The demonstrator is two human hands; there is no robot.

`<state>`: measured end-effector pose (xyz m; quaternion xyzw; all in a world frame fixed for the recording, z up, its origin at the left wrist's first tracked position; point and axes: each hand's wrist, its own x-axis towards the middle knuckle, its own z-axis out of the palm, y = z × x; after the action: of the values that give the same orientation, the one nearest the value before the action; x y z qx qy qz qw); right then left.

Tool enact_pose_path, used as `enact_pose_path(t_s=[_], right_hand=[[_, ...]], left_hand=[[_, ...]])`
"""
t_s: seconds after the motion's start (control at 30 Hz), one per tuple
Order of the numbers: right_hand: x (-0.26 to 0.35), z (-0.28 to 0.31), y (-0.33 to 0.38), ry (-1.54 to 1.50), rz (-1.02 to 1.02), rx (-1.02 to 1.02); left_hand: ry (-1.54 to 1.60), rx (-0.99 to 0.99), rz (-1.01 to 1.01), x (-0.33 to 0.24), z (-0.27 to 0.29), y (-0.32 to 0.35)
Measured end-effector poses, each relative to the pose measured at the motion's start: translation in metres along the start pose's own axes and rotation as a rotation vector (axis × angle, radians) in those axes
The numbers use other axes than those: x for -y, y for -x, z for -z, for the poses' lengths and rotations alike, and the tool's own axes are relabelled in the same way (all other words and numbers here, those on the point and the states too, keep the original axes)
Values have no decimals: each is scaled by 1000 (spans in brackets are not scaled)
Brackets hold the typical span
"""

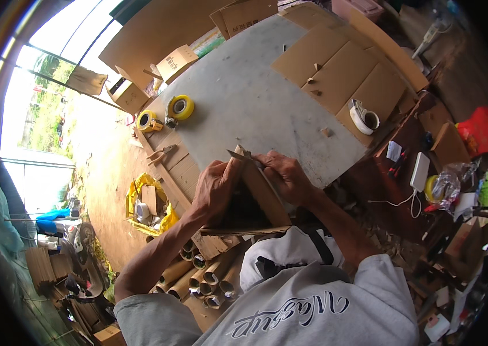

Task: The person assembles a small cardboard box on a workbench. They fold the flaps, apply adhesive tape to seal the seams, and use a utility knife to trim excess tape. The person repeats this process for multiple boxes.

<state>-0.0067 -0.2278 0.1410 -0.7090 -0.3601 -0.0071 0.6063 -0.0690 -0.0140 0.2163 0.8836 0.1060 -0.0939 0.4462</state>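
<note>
A folded cardboard piece (264, 193) stands on edge before my body at the near side of the table, its flaps forming an angled frame with a dark hollow inside. My left hand (218, 183) is closed around its left upper edge, thumb toward the top corner. At that corner lies a narrow pointed knife blade (237, 155), its tip toward the left. It runs back to my right hand (283, 174), whose fingers are closed at the right upper edge of the cardboard. The knife's handle is hidden by those fingers.
On the grey tabletop (244, 92) sit yellow tape rolls (181, 107), flattened cardboard (342, 69) and a white tape roll (364, 118). Pliers (162, 153) lie at the left edge. Below are a yellow bag (140, 202) and several cardboard tubes (215, 271). A white power strip (420, 172) lies right.
</note>
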Motion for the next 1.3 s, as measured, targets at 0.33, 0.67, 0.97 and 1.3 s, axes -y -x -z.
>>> enact_pose_path(t_s=[0.33, 0.67, 0.97, 1.3], right_hand=[[-25, -13, 15, 37, -100, -41], [-152, -19, 51, 303, -418, -328], [-297, 75, 104, 777, -902, -101], [-323, 129, 80, 761, -669, -23]], left_hand=[[-51, 19, -33, 1, 2, 1], [-51, -18, -3, -7, 1, 0], [18, -43, 25, -14, -4, 12], [-82, -92, -50, -18, -12, -1]])
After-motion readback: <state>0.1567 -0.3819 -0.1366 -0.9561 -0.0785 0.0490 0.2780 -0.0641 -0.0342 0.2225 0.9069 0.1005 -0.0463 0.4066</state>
